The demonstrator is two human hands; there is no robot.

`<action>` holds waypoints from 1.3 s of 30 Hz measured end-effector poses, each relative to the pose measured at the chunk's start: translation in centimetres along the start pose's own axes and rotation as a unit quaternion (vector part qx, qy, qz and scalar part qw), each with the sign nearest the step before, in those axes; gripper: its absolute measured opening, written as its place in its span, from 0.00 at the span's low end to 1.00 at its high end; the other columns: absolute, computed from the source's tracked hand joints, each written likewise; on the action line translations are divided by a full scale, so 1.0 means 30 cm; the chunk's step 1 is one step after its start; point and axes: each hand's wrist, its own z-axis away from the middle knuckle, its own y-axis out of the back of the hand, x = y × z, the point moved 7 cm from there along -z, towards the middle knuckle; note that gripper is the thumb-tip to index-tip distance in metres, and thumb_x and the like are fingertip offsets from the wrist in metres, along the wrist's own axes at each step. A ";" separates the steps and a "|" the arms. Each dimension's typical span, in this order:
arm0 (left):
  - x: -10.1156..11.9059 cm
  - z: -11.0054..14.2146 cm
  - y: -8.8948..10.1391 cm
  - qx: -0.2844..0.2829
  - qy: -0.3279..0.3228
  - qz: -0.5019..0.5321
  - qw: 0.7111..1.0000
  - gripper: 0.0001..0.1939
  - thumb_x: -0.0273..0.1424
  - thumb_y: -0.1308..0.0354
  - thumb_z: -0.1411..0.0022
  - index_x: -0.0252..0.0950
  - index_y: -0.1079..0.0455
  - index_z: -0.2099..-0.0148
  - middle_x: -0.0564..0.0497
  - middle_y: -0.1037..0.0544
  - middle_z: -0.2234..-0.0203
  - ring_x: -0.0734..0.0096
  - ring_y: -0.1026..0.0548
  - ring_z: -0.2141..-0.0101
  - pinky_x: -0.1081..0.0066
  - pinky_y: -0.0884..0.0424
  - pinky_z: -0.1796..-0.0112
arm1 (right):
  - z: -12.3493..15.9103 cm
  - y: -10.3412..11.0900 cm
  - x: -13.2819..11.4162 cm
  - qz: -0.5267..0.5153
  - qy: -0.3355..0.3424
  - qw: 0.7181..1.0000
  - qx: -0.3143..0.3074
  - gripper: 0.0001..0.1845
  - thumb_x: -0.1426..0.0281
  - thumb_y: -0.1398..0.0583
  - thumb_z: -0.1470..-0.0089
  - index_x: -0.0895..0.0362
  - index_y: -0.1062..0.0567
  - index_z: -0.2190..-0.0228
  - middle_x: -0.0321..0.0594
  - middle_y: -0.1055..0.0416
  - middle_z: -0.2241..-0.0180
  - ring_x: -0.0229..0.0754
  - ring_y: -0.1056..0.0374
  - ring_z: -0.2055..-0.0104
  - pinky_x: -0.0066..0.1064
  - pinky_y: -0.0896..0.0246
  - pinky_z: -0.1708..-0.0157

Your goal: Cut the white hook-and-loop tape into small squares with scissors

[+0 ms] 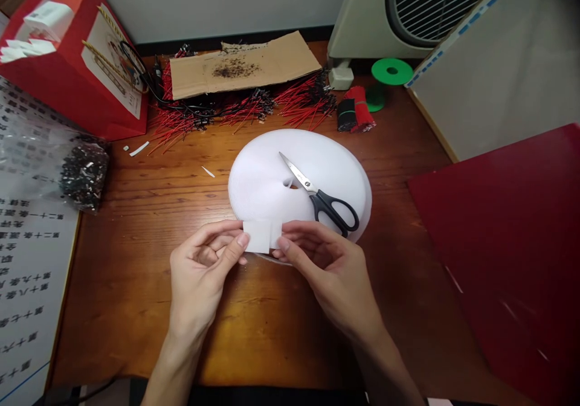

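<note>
My left hand [208, 267] pinches one end of a small white piece of tape-like strip [257, 237] between thumb and fingers. The other end is in the closed thumb and fingers of my right hand [328, 261]. A line crosses the piece near its right end; I cannot tell whether that is a fold or an overlap of two pieces. Just beyond my hands lies a large flat roll of white strip [258, 164] with a small hole in its middle. On the roll rest black-handled scissors [317, 194], blades slightly parted or closed, pointing to the far left.
Red and black wires [299, 104] lie in bundles along the back under a stained cardboard piece [244, 67]. A red paper bag [90, 61] and a clear bag of small dark parts [84, 173] stand left. At the back right are a green spool [392, 72] and a heater-like appliance [362, 19].
</note>
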 end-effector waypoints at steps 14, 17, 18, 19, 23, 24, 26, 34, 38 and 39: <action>-0.016 -0.018 0.063 0.071 0.017 0.071 0.995 0.20 0.33 0.20 0.49 0.36 0.20 0.55 0.54 0.19 0.73 0.80 0.28 0.76 0.82 0.30 0.74 | 0.001 -0.004 0.001 -0.011 -0.009 1.000 0.009 0.10 0.65 0.26 0.48 0.55 0.17 0.64 0.38 0.16 0.70 0.43 0.17 0.68 0.29 0.19 0.64; -0.031 -0.025 0.058 0.058 0.043 0.072 0.995 0.21 0.35 0.20 0.50 0.35 0.21 0.56 0.52 0.19 0.71 0.78 0.27 0.74 0.81 0.28 0.74 | -0.001 -0.002 -0.001 -0.019 -0.003 1.000 0.015 0.09 0.68 0.26 0.48 0.55 0.16 0.64 0.37 0.16 0.71 0.40 0.17 0.69 0.25 0.20 0.65; -0.035 -0.025 0.054 0.053 0.050 0.071 0.995 0.22 0.35 0.20 0.50 0.35 0.22 0.56 0.52 0.19 0.71 0.77 0.27 0.74 0.80 0.28 0.74 | -0.002 -0.001 -0.001 -0.021 -0.003 1.000 0.017 0.09 0.69 0.26 0.49 0.55 0.16 0.64 0.37 0.16 0.71 0.40 0.17 0.69 0.25 0.20 0.65; -0.039 -0.025 0.049 0.049 0.056 0.070 0.995 0.22 0.36 0.20 0.50 0.35 0.22 0.55 0.52 0.18 0.72 0.77 0.27 0.74 0.80 0.27 0.74 | -0.002 0.000 -0.001 -0.023 -0.003 1.000 0.018 0.09 0.69 0.26 0.49 0.55 0.16 0.64 0.37 0.16 0.70 0.40 0.17 0.69 0.25 0.20 0.65; -0.051 -0.022 0.041 0.045 0.069 0.063 0.995 0.22 0.36 0.21 0.49 0.35 0.23 0.56 0.51 0.18 0.71 0.76 0.25 0.74 0.79 0.27 0.75 | -0.004 0.002 0.000 -0.024 -0.006 1.000 0.015 0.09 0.69 0.26 0.49 0.54 0.16 0.64 0.37 0.16 0.70 0.41 0.17 0.69 0.27 0.20 0.65; -0.054 -0.022 0.040 0.044 0.074 0.065 0.994 0.21 0.36 0.21 0.48 0.34 0.23 0.56 0.51 0.18 0.71 0.75 0.25 0.74 0.78 0.26 0.75 | -0.004 0.002 0.000 -0.024 -0.006 1.000 0.013 0.08 0.68 0.26 0.48 0.54 0.16 0.64 0.37 0.17 0.70 0.41 0.17 0.69 0.27 0.20 0.65; -0.061 -0.023 0.037 0.038 0.082 0.074 0.993 0.20 0.36 0.23 0.47 0.34 0.23 0.56 0.50 0.18 0.70 0.72 0.23 0.72 0.77 0.24 0.74 | -0.002 0.002 0.001 -0.023 -0.007 1.000 0.012 0.08 0.68 0.26 0.48 0.54 0.17 0.64 0.37 0.17 0.70 0.41 0.18 0.69 0.28 0.20 0.64; -0.056 -0.021 0.033 0.018 0.061 0.032 0.997 0.19 0.32 0.22 0.48 0.34 0.22 0.56 0.48 0.17 0.64 0.73 0.22 0.68 0.77 0.22 0.72 | 0.006 0.017 -0.005 -0.037 0.019 0.999 0.024 0.10 0.66 0.28 0.43 0.51 0.18 0.59 0.34 0.22 0.67 0.39 0.21 0.70 0.29 0.21 0.66; -0.051 -0.016 0.032 0.001 0.046 0.017 0.999 0.18 0.29 0.22 0.48 0.35 0.22 0.56 0.50 0.19 0.64 0.74 0.21 0.69 0.78 0.21 0.71 | 0.010 0.031 -0.013 -0.023 0.041 0.998 0.031 0.10 0.68 0.30 0.40 0.49 0.18 0.56 0.33 0.24 0.67 0.37 0.23 0.70 0.28 0.24 0.67; -0.051 -0.016 0.031 -0.003 0.043 0.016 0.999 0.18 0.28 0.22 0.48 0.35 0.22 0.56 0.51 0.19 0.64 0.75 0.21 0.70 0.78 0.21 0.71 | 0.011 0.033 -0.014 -0.019 0.043 0.998 0.031 0.10 0.69 0.31 0.40 0.48 0.18 0.55 0.32 0.24 0.67 0.37 0.24 0.70 0.28 0.25 0.67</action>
